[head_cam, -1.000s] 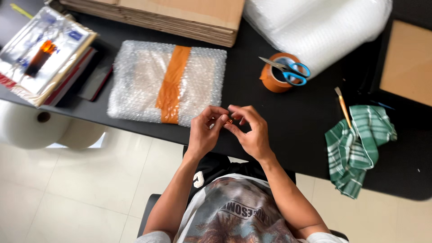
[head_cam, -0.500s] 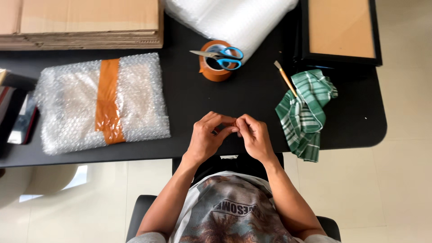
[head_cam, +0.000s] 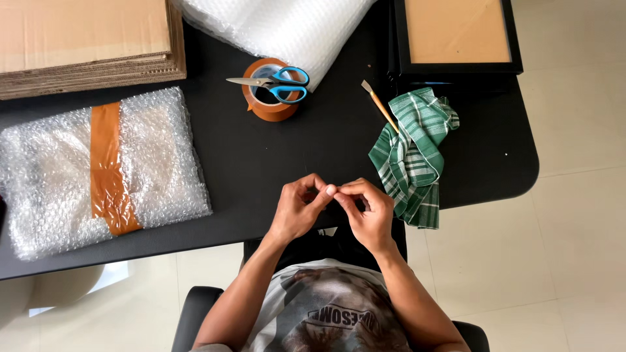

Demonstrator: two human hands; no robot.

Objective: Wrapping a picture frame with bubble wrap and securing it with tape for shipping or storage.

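Fingertips of left hand [head_cam: 298, 212] and right hand [head_cam: 365, 212] pinch together, contents too small to tell, above the black table's near edge [head_cam: 261, 176], green checked cloth [head_cam: 411, 156] just beside, bubble-wrapped taped parcel [head_cam: 98, 169] farther off.

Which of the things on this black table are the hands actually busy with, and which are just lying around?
In hand:
left hand and right hand, fingertips pinched together over the table edge; anything between them is too small to make out.

Lying about:
bubble-wrapped parcel
tape roll
scissors
brush
green checked cloth
cardboard stack
picture frame
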